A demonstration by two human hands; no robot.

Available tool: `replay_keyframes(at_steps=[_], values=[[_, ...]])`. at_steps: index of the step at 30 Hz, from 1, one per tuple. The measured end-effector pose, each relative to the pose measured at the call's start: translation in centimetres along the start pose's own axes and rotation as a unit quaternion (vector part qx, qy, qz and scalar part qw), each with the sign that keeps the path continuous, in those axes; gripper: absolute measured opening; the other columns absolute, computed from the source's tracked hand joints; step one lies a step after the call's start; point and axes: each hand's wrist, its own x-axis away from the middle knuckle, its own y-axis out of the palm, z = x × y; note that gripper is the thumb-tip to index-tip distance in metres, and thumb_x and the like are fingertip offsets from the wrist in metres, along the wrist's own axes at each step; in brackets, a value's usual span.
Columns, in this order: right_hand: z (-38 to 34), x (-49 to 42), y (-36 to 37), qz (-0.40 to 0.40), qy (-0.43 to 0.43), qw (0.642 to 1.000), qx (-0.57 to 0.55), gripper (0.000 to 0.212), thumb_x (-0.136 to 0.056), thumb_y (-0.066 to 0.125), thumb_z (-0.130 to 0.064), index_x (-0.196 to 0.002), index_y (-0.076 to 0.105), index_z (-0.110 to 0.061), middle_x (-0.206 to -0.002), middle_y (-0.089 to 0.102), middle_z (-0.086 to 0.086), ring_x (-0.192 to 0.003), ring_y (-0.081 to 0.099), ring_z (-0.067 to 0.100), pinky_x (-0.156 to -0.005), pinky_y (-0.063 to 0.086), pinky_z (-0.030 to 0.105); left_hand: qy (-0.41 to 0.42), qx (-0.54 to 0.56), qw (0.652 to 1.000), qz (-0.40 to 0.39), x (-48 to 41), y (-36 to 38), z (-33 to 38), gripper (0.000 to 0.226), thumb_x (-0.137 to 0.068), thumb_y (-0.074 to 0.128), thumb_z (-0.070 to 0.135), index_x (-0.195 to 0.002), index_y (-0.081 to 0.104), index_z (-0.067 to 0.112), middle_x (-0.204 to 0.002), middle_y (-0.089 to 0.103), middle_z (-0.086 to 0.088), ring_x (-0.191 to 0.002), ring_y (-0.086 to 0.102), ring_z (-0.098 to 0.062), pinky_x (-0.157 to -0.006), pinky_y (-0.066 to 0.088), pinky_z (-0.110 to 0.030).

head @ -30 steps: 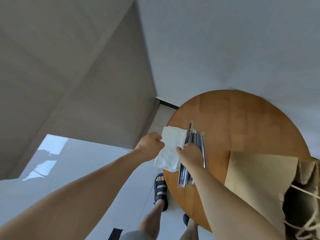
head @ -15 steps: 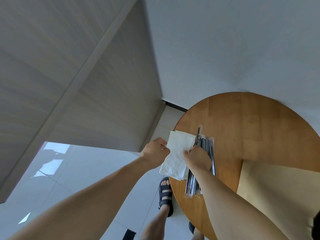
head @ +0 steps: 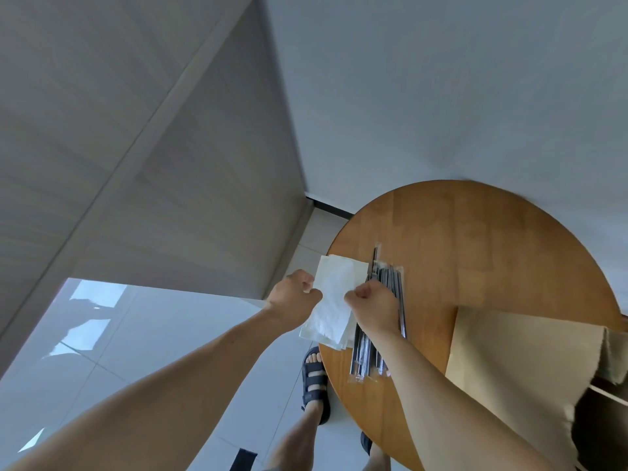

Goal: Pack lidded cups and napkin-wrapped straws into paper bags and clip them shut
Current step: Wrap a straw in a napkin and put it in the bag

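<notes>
My left hand [head: 294, 297] pinches the left edge of the white napkin [head: 334, 300]; my right hand [head: 373, 307] pinches its right edge; the fingers of both are curled; the napkin sits at the rim of the round table [head: 475, 239], partly hanging off it; the straws [head: 363, 351] lie in a bunch just beside it, partly under my right hand; none looks wrapped yet; the paper bag [head: 509, 351] lies to the right with no clip on it; I see no cups; so I think most of the job is left: wrap, pack, clip.
</notes>
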Motion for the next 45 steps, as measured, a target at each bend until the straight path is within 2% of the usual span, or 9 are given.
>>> replay_keyframes(at_steps=[7, 9, 14, 16, 19, 25, 29, 41, 45], values=[[-0.8, 2.8, -2.1, -0.048, -0.008, 0.972, -0.228, 0.021, -0.08, 0.064, 0.0, -0.092, 0.06, -0.018, -0.078, 0.068, -0.003, -0.075, 0.064, 0.015, -0.063, 0.052, 0.026, -0.043, 0.117, 0.992, -0.029, 1.0, 0.1, 1.5, 0.058, -0.091, 0.059, 0.04, -0.142, 0.042, 0.017, -0.125, 0.055, 0.003, -0.102, 0.056, -0.015, -0.081, 0.048, -0.029], [-0.6, 3.5, -3.0, -0.061, -0.004, 0.96, -0.273, 0.028, -0.076, 0.063, -0.007, -0.102, 0.059, -0.016, -0.089, 0.072, -0.001, -0.084, 0.069, 0.018, -0.07, 0.059, 0.033, -0.065, 0.187, 0.978, -0.07, 1.2, 0.5, 1.9, 0.051, -0.092, 0.062, 0.04, -0.134, 0.05, 0.014, -0.125, 0.061, -0.003, -0.11, 0.06, -0.024, -0.098, 0.05, -0.043], [0.8, 3.9, -5.3, -0.034, 0.012, 0.948, -0.316, 0.018, -0.085, 0.068, -0.009, -0.1, 0.062, -0.014, -0.091, 0.073, 0.006, -0.08, 0.071, 0.019, -0.062, 0.056, 0.029, -0.064, 0.303, 0.943, -0.122, 1.7, 1.9, 2.7, 0.019, -0.092, 0.066, 0.017, -0.108, 0.067, 0.007, -0.111, 0.071, -0.011, -0.102, 0.068, -0.03, -0.094, 0.055, -0.043], [2.5, 3.2, -5.9, 0.042, 0.01, 0.97, -0.237, 0.003, -0.093, 0.064, -0.016, -0.096, 0.063, -0.015, -0.087, 0.073, 0.004, -0.08, 0.07, 0.019, -0.063, 0.053, 0.028, -0.061, 0.291, 0.95, -0.096, 1.9, 2.4, 3.0, 0.017, -0.094, 0.063, 0.017, -0.106, 0.067, 0.007, -0.111, 0.07, -0.012, -0.103, 0.066, -0.033, -0.096, 0.054, -0.047], [5.8, 1.6, -6.4, 0.145, 0.037, 0.985, 0.081, 0.017, -0.094, 0.059, -0.021, -0.11, 0.063, -0.017, -0.096, 0.066, -0.004, -0.086, 0.06, 0.017, -0.069, 0.039, 0.026, -0.045, 0.245, 0.966, -0.063, 2.1, 2.7, 3.2, 0.013, -0.096, 0.058, 0.02, -0.102, 0.065, 0.011, -0.105, 0.07, -0.009, -0.097, 0.066, -0.03, -0.089, 0.056, -0.043], [8.2, 0.4, -5.7, 0.054, 0.09, 0.955, 0.277, 0.021, -0.086, 0.059, -0.021, -0.106, 0.064, -0.017, -0.082, 0.066, 0.0, -0.082, 0.065, 0.024, -0.069, 0.052, 0.028, -0.028, 0.196, 0.98, -0.034, 2.5, 2.6, 2.8, 0.018, -0.097, 0.054, 0.024, -0.108, 0.063, 0.013, -0.102, 0.07, -0.005, -0.09, 0.066, -0.024, -0.069, 0.053, -0.029], [8.4, 0.5, -5.4, 0.055, 0.097, 0.956, 0.272, 0.022, -0.08, 0.062, -0.019, -0.102, 0.065, -0.017, -0.072, 0.064, -0.004, -0.064, 0.062, 0.02, -0.059, 0.051, 0.026, -0.031, 0.175, 0.984, -0.019, 2.9, 2.7, 3.1, 0.019, -0.097, 0.053, 0.024, -0.107, 0.062, 0.012, -0.103, 0.067, -0.008, -0.096, 0.064, -0.03, -0.08, 0.055, -0.038], [7.6, 1.8, -6.2, 0.083, 0.059, 0.986, 0.134, 0.017, -0.089, 0.062, -0.036, -0.076, 0.055, -0.028, -0.066, 0.062, -0.012, -0.062, 0.058, 0.008, -0.054, 0.04, 0.026, -0.012, 0.147, 0.989, -0.007, 3.3, 2.9, 4.4, 0.018, -0.097, 0.052, 0.026, -0.104, 0.06, 0.011, -0.098, 0.065, -0.005, -0.08, 0.059, -0.017, -0.06, 0.048, -0.024], [3.5, 4.0, -7.6, 0.092, -0.048, 0.994, 0.021, 0.022, -0.089, 0.068, -0.03, -0.071, 0.056, -0.029, -0.061, 0.061, -0.011, -0.063, 0.059, 0.005, -0.054, 0.038, 0.015, 0.041, 0.141, 0.989, 0.024, 4.3, 2.1, 6.1, 0.014, -0.097, 0.049, 0.024, -0.106, 0.055, 0.015, -0.094, 0.062, -0.002, -0.079, 0.057, -0.012, -0.06, 0.047, -0.024]])
